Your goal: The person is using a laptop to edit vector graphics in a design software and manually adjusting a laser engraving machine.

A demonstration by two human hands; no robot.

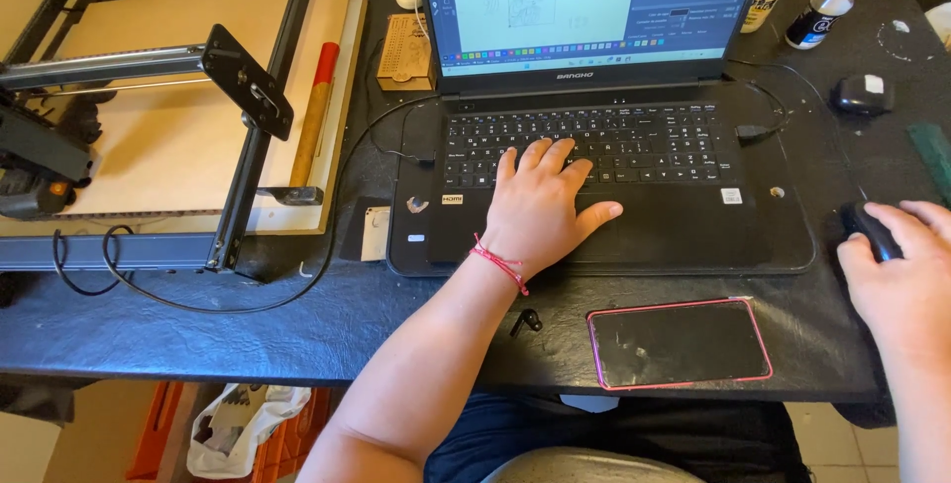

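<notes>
1. The left hand lies flat on the laptop keyboard, fingers spread over the keys, holding nothing.
2. The right hand cups the black mouse at three o'clock, beside the laptop for easy reach.
3. A pink-edged phone lies at six o'clock.

Left hand on laptop

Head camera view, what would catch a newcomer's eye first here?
The open laptop at centre, its screen lit, with the left hand resting on its keyboard. At the right edge the right hand covers a black mouse. A framed cutting machine over a wooden board fills the left side.
</notes>
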